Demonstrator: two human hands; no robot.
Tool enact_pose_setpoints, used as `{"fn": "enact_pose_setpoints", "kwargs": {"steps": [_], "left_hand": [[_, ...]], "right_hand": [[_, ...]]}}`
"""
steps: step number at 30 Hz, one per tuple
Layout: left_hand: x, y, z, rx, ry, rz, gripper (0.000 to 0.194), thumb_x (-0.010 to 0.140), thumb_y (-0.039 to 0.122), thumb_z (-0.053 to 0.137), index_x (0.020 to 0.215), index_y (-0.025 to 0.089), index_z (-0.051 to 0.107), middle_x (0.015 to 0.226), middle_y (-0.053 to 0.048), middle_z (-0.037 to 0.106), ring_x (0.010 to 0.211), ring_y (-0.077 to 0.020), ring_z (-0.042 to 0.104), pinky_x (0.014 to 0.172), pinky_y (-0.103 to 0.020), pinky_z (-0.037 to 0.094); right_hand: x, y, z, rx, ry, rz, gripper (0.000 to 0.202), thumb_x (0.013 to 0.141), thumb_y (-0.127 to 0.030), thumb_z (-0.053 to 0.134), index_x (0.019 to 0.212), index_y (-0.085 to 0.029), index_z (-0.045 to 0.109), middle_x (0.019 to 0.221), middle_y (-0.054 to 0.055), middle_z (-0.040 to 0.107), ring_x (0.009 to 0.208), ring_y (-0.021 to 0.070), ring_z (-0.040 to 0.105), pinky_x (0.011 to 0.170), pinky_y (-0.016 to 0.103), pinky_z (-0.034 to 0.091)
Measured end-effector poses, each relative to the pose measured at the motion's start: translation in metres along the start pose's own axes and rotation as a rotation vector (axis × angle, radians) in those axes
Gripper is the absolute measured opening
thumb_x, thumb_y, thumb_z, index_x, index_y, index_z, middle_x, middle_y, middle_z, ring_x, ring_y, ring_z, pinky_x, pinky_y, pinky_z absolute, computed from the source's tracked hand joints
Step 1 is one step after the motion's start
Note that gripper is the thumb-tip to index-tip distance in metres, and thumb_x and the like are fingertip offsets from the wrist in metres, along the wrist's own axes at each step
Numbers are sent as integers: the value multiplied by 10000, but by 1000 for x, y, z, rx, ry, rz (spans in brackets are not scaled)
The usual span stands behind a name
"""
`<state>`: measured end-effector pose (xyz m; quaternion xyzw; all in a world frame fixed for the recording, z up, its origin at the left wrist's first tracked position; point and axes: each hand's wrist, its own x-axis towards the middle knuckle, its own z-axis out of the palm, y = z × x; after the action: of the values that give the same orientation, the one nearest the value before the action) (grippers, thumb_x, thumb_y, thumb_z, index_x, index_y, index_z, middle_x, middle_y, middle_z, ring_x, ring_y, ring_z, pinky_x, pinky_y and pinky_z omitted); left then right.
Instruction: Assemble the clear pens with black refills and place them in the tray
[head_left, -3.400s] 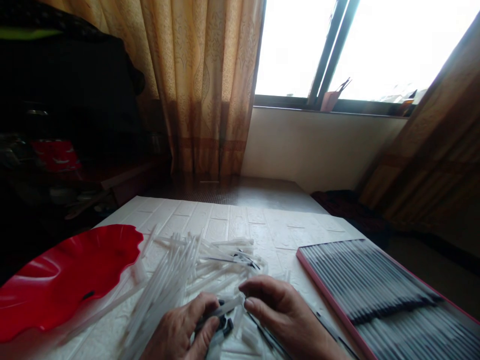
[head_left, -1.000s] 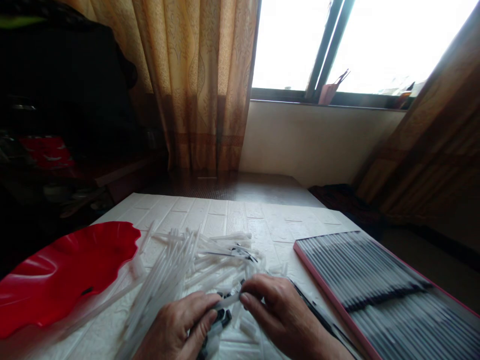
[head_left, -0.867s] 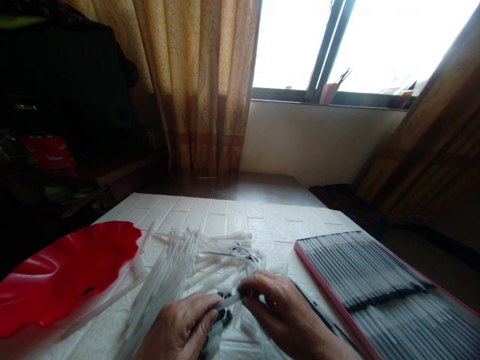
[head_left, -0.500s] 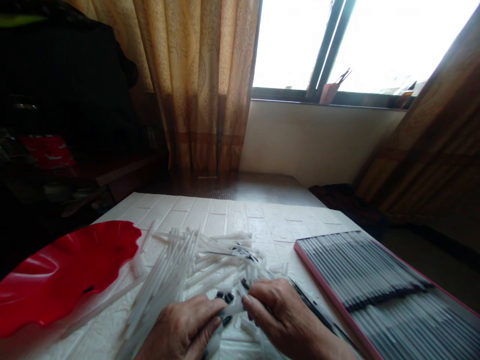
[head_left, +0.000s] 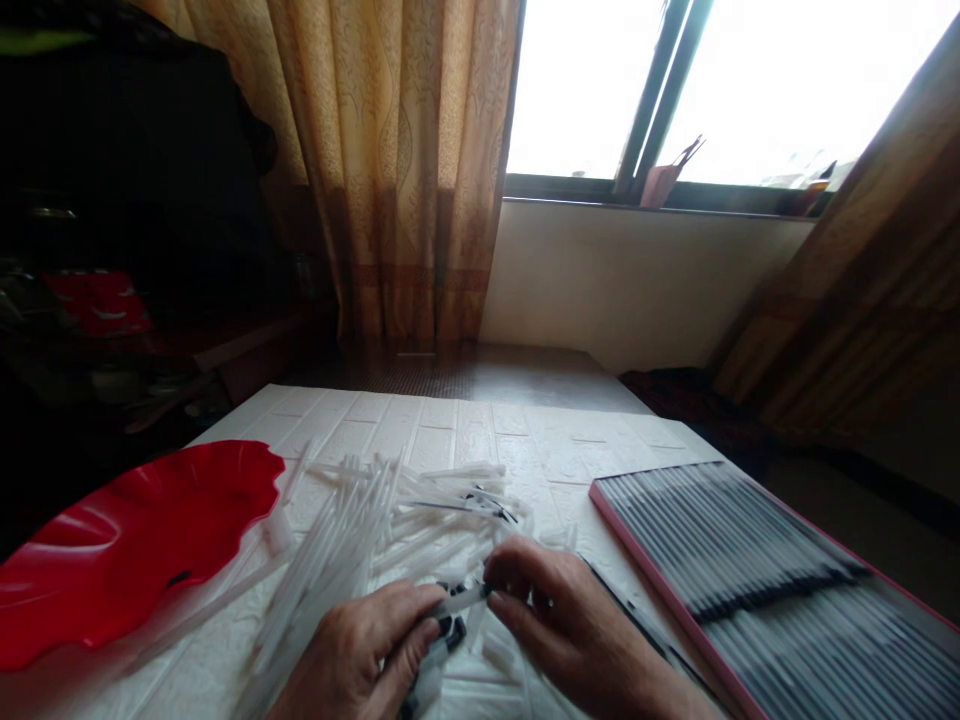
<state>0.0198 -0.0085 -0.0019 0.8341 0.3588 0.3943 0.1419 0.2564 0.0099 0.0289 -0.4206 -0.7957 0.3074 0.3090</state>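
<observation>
My left hand [head_left: 356, 645] is closed on a short translucent white plastic tube [head_left: 460, 602] that points to the right. At the tube's right end, the thumb and fingers of my right hand [head_left: 566, 620] pinch a small black piece [head_left: 484, 590], partly hidden by the fingertips. Several more small black pieces [head_left: 454, 632] lie under and beside the tube, near my left fingertips. Beyond my hands spreads a loose pile of translucent tubes [head_left: 341, 540]. Among them lie a few thin dark strips [head_left: 491, 505].
On the left stands a red wavy-edged tray [head_left: 150, 520] with one black piece in it. A pink-edged box [head_left: 637, 550] at the right holds rows of tubes with dark parts. Thin black rods [head_left: 626, 610] lie beside my right wrist. White brick-patterned sheeting [head_left: 480, 425] covers the table.
My right fingers have shifted slightly and now pinch a black piece at the tube's end. The tube in my left hand shows more clearly. Tray and box stay put.
</observation>
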Motion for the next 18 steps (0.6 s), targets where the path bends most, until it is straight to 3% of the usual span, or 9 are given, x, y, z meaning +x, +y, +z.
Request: {"fn": "enact_pose_setpoints", "kwargs": {"steps": [5,10,13,16,18], "left_hand": [[2,1,1,20,-3,50,205,1000,195,502,1141,283,620,916,27,786,799,-120,770,741,-138,577],[0,0,3,72,-52,75,195,1037,238,449,1164,261,595,904,-2,779,772,-144,768,717,-169,587],[-1,2,4,91,-58,77,201,1051,252,422,1164,258,587,878,-4,772,745,-149,765,698,-178,588],[-1,3,3,78,-69,67,197,1040,234,433,1152,266,591,878,6,771,749,-144,765,711,-175,589],[0,3,2,57,-73,56,202,1024,216,453,1159,271,593,904,10,776,778,-139,769,726,-166,587]], "right_hand": [[2,-1,1,-60,-11,3,124,890,-260,524,779,-206,538,647,-44,512,578,114,449,556,228,322],[4,3,7,-129,-37,4,391,947,-336,435,595,-219,311,518,-75,304,467,86,326,489,248,211],[4,9,12,-125,-52,30,470,971,-395,395,559,-219,256,496,-79,217,442,85,265,464,254,180],[3,10,11,-102,-52,38,473,985,-428,373,564,-217,327,499,-69,304,456,90,324,479,243,222],[3,7,9,-76,-18,13,373,967,-385,422,638,-213,464,549,-55,431,499,101,407,514,233,279]]}}
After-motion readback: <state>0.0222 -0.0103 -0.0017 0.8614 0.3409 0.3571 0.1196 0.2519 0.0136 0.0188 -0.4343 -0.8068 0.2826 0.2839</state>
